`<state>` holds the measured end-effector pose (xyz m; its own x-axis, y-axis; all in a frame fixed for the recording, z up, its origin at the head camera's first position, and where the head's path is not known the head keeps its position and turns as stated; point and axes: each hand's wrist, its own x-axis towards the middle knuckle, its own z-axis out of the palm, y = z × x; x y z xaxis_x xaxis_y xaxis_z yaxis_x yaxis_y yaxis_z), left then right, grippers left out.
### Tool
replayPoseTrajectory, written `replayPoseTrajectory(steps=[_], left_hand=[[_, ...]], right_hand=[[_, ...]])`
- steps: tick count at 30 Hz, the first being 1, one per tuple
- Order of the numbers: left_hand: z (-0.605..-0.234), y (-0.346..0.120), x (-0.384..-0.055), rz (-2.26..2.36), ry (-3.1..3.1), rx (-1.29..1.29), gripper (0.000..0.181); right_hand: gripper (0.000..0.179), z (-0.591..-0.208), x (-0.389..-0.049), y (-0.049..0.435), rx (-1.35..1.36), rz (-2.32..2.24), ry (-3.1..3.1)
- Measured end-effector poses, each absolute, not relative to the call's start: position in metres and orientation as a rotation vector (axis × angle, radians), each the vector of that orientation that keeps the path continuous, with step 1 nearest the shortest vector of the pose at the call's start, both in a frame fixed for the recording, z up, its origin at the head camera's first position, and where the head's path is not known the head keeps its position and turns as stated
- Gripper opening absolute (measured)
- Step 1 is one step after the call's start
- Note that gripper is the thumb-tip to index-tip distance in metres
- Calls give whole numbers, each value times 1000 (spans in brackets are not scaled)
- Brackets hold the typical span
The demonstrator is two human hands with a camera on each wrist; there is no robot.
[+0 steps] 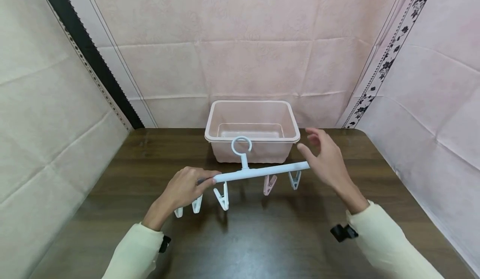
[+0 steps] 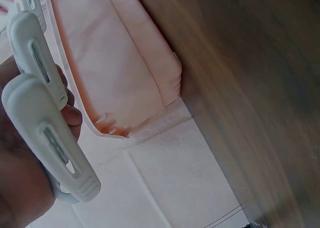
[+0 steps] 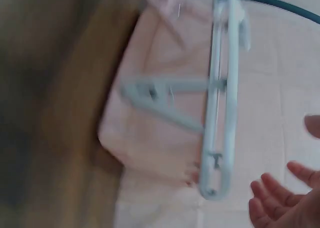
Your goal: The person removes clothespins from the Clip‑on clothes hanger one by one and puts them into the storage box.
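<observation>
We see the left hand (image 1: pixel 184 189) at the lower centre-left of the head view, its fingers curled around the left end of a white clip hanger (image 1: pixel 262 171). The hanger's bar runs across the middle of the frame, tilted slightly upward to the right, held above the dark wooden tabletop (image 1: pixel 262 237). A round ring (image 1: pixel 241 145) stands up from the middle of the bar, overlapping the front wall of the bin in this view. Several white pegs (image 1: pixel 222 198) hang below the bar, and one pink peg (image 1: pixel 268 184) hangs right of centre.

In the left wrist view, two white pegs (image 2: pixel 47 133) fill the left edge, lying close against the fingers (image 2: pixel 70 115) of that hand.

The right hand (image 1: pixel 326 158) sits at the centre-right of the head view, fingers spread and relaxed, just at the right end of the bar; we cannot tell whether it touches it. The right wrist view is blurred, but we see the bar (image 3: pixel 222 98) running vertically, with the spread fingertips (image 3: pixel 272 198) at lower right, apart from it.

A translucent pink plastic bin (image 1: pixel 252 130) stands on the tabletop just behind the hanger, in the centre of the frame. Pale pink sheets (image 1: pixel 255 41) hang behind and on both sides.
</observation>
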<state>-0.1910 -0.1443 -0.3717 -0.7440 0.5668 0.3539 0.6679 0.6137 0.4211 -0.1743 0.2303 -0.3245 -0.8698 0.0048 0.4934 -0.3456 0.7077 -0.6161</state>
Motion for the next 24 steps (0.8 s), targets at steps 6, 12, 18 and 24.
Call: replayPoseTrajectory(steps=[6,12,18,24], left_hand=[[-373,-145,-192,-805,-2633,-1018,26],[-375,-148,-190,-797,-2656,-982,25],[-375,-147,-190,-827,-2662,-982,26],[-374,-149,-191,-837,-2662,-977,25]], right_hand=[[52,-348,-142,237,136,1094,-2411],[48,-373,-133,234,61,1118,-2335],[47,-386,-129,227,61,1173,-2247],[47,-401,-129,219,47,1233,-2241]])
